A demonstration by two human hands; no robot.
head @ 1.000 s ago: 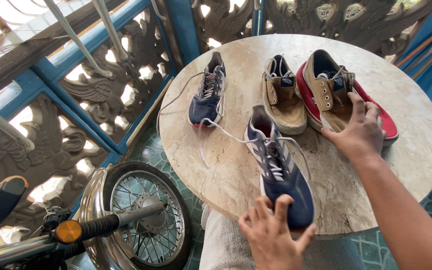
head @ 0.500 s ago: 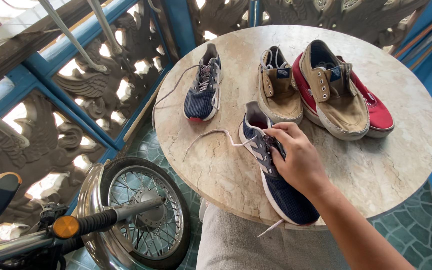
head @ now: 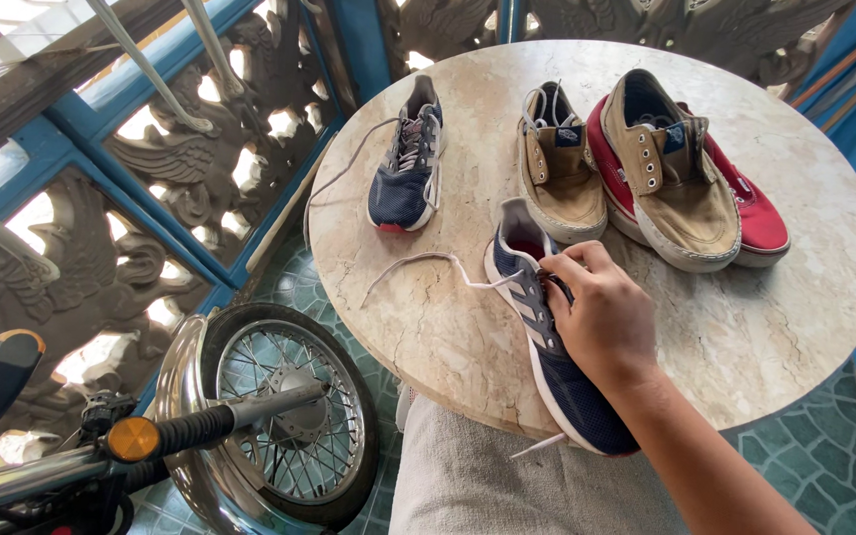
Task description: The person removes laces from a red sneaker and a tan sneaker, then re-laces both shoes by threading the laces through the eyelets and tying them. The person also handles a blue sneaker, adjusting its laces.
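Gripping the tongue and laces of the near navy knit running shoe with white side stripes (head: pixel 547 337), we are closing our right hand (head: pixel 601 322) round its upper, fingers curled and pinching at the lace eyelets; our left hand is not showing in view. We are keeping this shoe at the near edge of the round beige marble table (head: pixel 804 297), toe overhanging toward us, heel pointing away, long axis running near-to-far and slightly leftward. We are judging that a pull could tip it off the rim, or snag the loose white lace (head: pixel 418 263) trailing left. Its navy mate (head: pixel 403 163) and the tan canvas shoes (head: pixel 636 163) are lying farther back.
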